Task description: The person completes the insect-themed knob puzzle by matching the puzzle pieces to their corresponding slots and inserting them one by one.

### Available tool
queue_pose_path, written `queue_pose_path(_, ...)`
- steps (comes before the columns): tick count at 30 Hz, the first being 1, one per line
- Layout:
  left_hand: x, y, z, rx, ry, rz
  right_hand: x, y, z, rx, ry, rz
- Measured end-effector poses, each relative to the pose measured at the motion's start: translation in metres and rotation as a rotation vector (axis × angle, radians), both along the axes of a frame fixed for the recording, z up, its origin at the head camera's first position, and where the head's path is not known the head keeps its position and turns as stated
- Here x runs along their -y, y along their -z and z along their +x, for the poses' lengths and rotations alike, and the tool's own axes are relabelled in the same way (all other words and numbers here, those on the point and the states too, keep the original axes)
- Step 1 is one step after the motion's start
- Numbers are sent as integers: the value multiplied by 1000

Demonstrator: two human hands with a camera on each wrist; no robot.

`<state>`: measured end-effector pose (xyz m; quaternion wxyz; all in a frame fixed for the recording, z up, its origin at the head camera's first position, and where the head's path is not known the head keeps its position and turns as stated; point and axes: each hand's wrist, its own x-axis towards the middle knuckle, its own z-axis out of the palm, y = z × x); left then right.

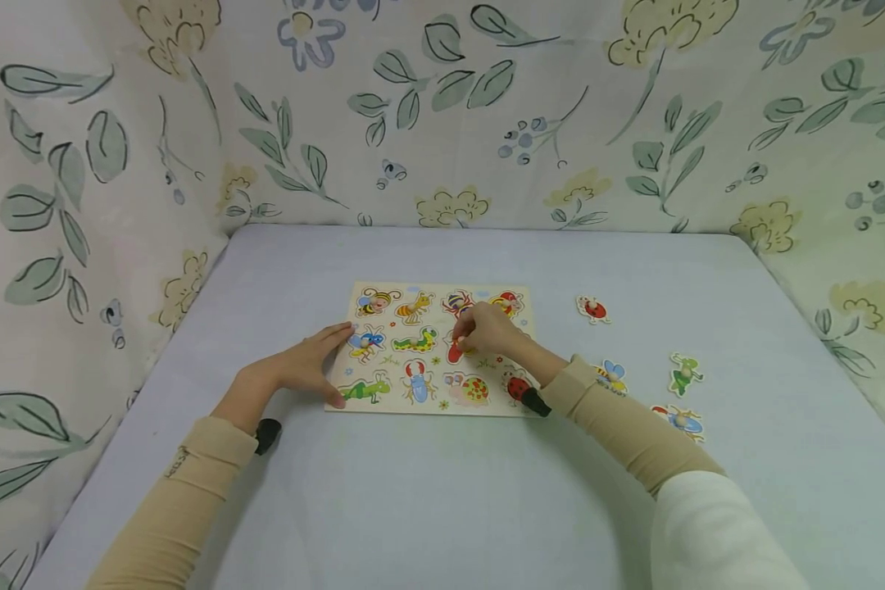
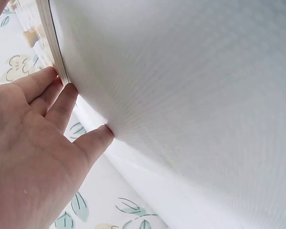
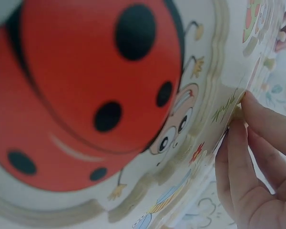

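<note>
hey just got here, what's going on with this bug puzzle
A person is working on a bug puzzle board. Their left hand touches its left edge, while the right hand pinches what looks like a red piece in the middle row. Four loose pieces lie to the board's right: a ladybug, a blue-winged insect, a green insect and a blue beetle.

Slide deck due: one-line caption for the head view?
Left hand touching the left edge of a bug puzzle board, right hand pinching a red piece, loose pieces to the board's right.
</note>
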<state>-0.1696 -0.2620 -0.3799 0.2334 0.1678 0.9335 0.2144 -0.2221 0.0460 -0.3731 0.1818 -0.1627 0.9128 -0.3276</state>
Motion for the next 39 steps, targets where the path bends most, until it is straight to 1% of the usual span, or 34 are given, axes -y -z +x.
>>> queue_pose_path(8, -1, -1, 1, 3, -6, -4, -3, 0, 2, -4, 7, 24)
queue_pose_path(13, -2, 0, 0, 5, -8, -2, -9, -2, 5, -21, -1, 18)
queue_pose_path(21, -1, 1, -1, 6, -8, 0, -19, -2, 9, -35, 4, 5)
queue_pose_path(30, -1, 0, 0, 14, -7, 13, -28, -2, 13, 1, 42, 4)
queue_pose_path(39, -2, -2, 0, 15, -4, 8, -42, -4, 18, 29, 40, 31)
